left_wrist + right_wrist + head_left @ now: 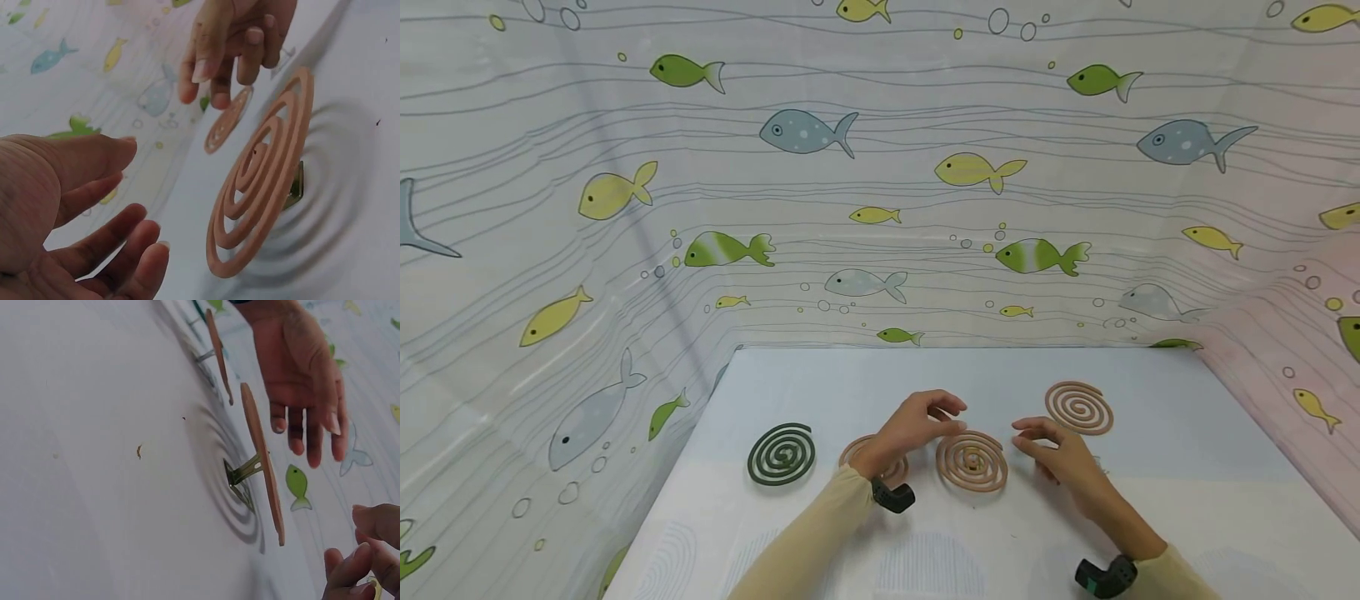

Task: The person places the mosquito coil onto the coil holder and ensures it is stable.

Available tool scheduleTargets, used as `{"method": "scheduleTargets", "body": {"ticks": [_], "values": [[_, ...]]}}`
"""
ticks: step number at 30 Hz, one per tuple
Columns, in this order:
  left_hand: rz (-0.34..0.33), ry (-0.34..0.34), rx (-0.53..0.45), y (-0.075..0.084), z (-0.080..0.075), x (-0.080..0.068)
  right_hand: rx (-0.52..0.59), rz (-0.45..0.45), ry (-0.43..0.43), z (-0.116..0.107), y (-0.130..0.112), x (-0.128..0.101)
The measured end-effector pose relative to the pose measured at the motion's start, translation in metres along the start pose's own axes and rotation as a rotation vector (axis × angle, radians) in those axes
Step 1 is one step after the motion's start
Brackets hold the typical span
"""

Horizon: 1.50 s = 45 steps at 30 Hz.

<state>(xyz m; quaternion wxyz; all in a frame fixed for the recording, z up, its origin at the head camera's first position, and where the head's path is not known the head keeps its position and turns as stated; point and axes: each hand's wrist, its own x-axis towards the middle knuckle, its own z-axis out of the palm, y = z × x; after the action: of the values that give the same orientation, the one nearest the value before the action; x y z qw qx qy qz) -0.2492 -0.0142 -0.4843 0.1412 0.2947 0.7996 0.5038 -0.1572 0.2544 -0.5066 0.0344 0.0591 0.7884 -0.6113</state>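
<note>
A brown mosquito coil [973, 475] sits level between my two hands, raised above the table on a small metal stand [245, 470]. Just behind its left edge, my left hand [916, 427] hovers with relaxed, slightly bent fingers and holds nothing. On the coil's other side is my right hand [1066, 463], its fingers loosely bent and apart from the coil. Another brown coil [895, 475] lies partly hidden beneath my left wrist; the right wrist view shows a stand under it. Further left is a dark green coil [781, 454].
A third brown coil [1078, 408] lies behind my right hand, with a bit of metal, perhaps a stand, partly hidden near that hand. Small crumbs [139, 451] dot the white table [850, 383]. A fish-patterned curtain [880, 250] surrounds the table's back and sides.
</note>
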Motion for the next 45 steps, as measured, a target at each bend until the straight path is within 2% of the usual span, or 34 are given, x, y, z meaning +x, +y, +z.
{"method": "scheduleTargets", "body": {"ticks": [11, 19, 29, 40, 45], "values": [[0.055, -0.017, -0.048, 0.017, 0.013, 0.018, -0.016, 0.006, 0.036, -0.016, -0.003, 0.003], [0.102, -0.031, -0.024, 0.022, 0.025, 0.035, -0.036, -0.024, 0.054, -0.033, -0.002, 0.003], [0.051, -0.014, -0.003, 0.026, 0.042, 0.049, -0.061, -0.061, 0.101, -0.055, 0.005, 0.002], [0.066, -0.016, -0.007, 0.031, 0.059, 0.064, -0.046, -0.090, 0.130, -0.075, 0.011, 0.003], [0.052, -0.007, -0.019, 0.036, 0.067, 0.069, -0.040, -0.095, 0.150, -0.083, 0.014, 0.006]]}}
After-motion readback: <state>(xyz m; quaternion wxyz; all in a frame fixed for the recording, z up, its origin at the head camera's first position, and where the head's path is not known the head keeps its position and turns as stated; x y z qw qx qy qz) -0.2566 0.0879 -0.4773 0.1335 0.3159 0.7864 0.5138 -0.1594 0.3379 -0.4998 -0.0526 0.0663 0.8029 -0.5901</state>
